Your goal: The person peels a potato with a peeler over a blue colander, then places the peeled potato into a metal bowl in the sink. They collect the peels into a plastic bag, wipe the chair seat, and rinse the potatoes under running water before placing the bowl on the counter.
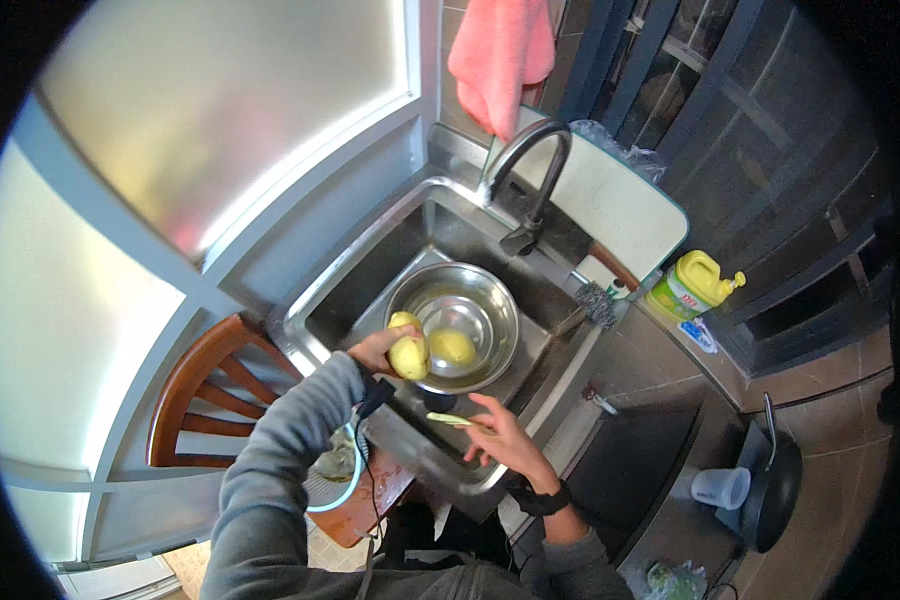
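Observation:
Over the left rim of a steel bowl (511, 312), my left hand (374, 350) is closed on a pale yellow potato (409, 358). Yellow flesh shows on both sides of its fingers, and I cannot tell whether that is one potato or two. Another yellow potato (452, 348) lies inside the bowl. My right hand (505, 438), in front of the bowl and above the near part of the sink, grips a slim pale green peeler (450, 419) that points left toward the bowl. Its blade is too small to make out.
The bowl stands in a steel sink (432, 225) under a dark curved faucet (548, 180). Right of it are a scrub brush (596, 304) and a yellow detergent jug (698, 285). A wooden chair (210, 395) holds a blue-rimmed basket (342, 497). A pan (776, 490) and plastic cup (720, 488) sit right.

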Demonstrator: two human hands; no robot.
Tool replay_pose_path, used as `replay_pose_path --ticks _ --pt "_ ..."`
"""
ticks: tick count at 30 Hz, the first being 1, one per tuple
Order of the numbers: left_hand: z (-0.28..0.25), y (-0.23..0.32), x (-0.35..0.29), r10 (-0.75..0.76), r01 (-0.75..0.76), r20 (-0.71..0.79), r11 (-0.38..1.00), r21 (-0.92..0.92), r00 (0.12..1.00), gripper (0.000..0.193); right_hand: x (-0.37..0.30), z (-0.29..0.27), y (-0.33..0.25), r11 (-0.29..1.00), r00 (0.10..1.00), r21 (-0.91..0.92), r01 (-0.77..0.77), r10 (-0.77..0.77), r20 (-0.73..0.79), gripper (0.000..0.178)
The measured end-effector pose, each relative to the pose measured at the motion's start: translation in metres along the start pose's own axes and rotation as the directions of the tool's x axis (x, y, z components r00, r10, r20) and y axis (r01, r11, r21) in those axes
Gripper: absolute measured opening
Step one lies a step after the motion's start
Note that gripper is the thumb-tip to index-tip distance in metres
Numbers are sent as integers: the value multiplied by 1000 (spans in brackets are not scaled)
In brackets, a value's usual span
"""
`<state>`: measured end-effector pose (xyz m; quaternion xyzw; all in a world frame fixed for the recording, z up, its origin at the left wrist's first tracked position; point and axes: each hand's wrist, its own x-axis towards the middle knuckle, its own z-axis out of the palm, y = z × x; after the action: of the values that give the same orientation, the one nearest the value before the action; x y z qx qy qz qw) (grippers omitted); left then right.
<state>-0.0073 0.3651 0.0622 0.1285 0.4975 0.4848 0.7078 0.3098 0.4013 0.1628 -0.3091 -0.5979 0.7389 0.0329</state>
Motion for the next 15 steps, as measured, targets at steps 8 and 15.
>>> replay_pose_path --ticks 8,15 --pt "-33 -80 159 -101 94 -152 994 -49 983 33 -17 -96 29 993 985 99 60 -43 -167 43" --pt "-11 -33 113 65 4 -348 981 193 935 56 14 -102 33 996 992 69 49 -40 -120 36"
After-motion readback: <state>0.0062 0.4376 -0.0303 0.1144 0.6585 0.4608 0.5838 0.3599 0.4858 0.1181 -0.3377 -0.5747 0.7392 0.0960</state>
